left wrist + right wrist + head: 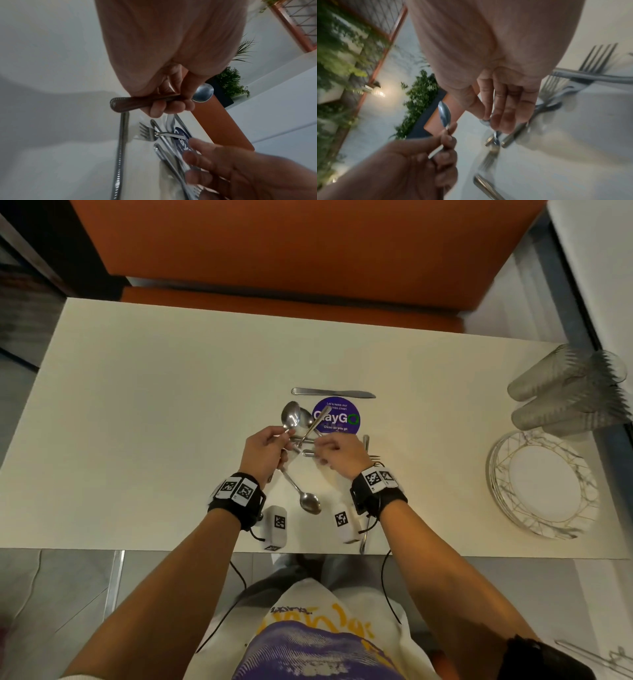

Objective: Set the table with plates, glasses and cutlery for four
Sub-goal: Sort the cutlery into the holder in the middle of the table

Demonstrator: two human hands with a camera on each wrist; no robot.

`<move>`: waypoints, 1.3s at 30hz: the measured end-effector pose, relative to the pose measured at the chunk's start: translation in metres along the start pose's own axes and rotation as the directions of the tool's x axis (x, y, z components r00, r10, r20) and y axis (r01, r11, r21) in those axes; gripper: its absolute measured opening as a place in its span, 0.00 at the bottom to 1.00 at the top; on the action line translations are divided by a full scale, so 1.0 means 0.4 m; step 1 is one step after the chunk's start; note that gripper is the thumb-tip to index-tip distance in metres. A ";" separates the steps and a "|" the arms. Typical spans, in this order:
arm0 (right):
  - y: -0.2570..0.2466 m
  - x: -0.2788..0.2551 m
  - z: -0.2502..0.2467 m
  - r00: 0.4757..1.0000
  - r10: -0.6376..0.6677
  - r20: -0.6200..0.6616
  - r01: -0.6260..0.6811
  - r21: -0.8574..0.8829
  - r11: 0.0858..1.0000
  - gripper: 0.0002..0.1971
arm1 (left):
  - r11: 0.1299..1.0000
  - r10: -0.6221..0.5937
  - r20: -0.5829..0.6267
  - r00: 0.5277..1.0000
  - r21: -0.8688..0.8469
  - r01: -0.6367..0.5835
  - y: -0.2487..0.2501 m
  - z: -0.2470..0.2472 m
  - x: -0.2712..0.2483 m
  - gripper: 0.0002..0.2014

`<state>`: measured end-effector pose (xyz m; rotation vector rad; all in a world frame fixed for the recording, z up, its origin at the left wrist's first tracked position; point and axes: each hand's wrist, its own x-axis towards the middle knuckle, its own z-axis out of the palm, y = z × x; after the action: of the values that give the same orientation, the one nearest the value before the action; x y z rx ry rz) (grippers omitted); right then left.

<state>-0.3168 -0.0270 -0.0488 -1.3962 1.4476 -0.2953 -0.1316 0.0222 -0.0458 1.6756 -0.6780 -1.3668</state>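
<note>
Steel all over, tangled mid-table on the white tabletop (137,405). Left hand (265,448) curled round a shiny steel spoon (291,416) by the handle. Right hand (339,455) pinching another piece from the heap of forks and spoons (305,440). Stiff, light, probably slippery; best grabbed by the handles, not the bowls.

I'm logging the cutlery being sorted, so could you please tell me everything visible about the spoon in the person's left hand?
The spoon looks like polished silver metal, with an oval bowl and a handle that has a beaded, flared end. The left hand grips it by the handle, fingers curled round it, so it is lifted off the table. Its bowl points away from the person, above the heap of cutlery beside the purple sticker. Whether it touches other pieces is unclear.
</note>
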 end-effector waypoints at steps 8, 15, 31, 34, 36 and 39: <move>0.062 -0.066 0.085 0.988 0.118 0.095 -0.038 -0.598 0.801 0.17 | 0.999 -0.053 -0.072 0.996 0.008 0.053 -0.052 -0.027 -0.015 0.11; 0.074 -0.089 0.118 0.984 0.154 0.088 -0.052 -0.685 0.727 0.21 | 0.994 -0.003 -0.066 0.998 0.105 0.010 -0.053 -0.022 -0.017 0.14; -0.088 -0.030 -0.083 0.896 -0.345 -0.279 0.302 -0.186 0.935 0.08 | 0.955 0.038 0.231 0.972 0.277 -0.103 0.050 0.074 -0.037 0.12; -0.083 -0.010 -0.079 0.885 -0.307 -0.351 0.279 -0.129 0.952 0.15 | 0.973 0.040 0.241 0.970 0.212 -0.093 0.054 0.085 -0.040 0.12; -0.072 0.000 -0.075 0.865 -0.307 -0.396 0.276 -0.135 0.952 0.19 | 0.983 0.021 0.245 0.969 0.170 -0.064 0.052 0.090 -0.039 0.11; -0.074 0.018 -0.078 0.878 -0.296 -0.377 0.271 -0.120 0.955 0.12 | 0.985 0.006 0.269 0.963 0.165 -0.052 0.059 0.088 -0.039 0.13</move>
<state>-0.3224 -0.0560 -0.0165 -1.6717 1.5777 -0.7600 -0.1671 0.0140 -0.0191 1.6189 -0.9957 -1.5677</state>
